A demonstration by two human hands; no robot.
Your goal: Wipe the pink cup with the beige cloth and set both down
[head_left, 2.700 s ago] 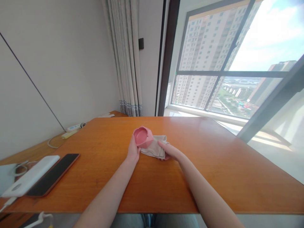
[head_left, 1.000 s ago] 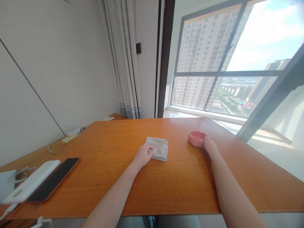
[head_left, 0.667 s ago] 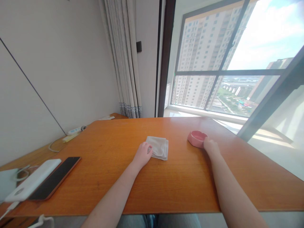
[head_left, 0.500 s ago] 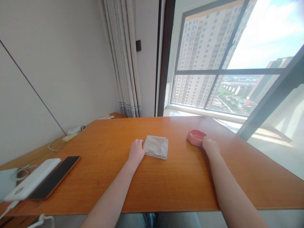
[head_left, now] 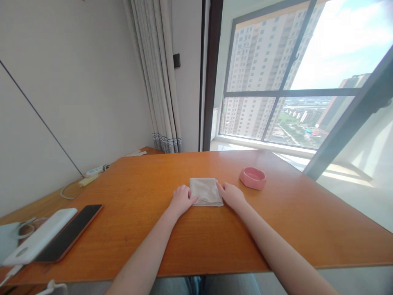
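Note:
A folded white cloth (head_left: 205, 191) lies flat on the wooden table between my two hands. My left hand (head_left: 181, 198) is closed at its left edge, with the thumb over the cloth and the other fingers curled beside it. At the right edge, my right hand (head_left: 231, 195) pinches the cloth's border; its fingertips are partly hidden. A pink ashtray-like dish (head_left: 252, 178) with faceted sides sits just beyond my right hand, not touched by it.
On the left of the table (head_left: 138, 246) lie a dark phone (head_left: 70, 232) and a white power bank (head_left: 41, 235) with cables. A power strip (head_left: 94, 171) rests along the wall. A window (head_left: 285, 82) is beyond the table at the right.
My right hand has let go of the pink dish and moved left to the cloth. The cloth's right side now lies straighter, and my left thumb reaches onto it.

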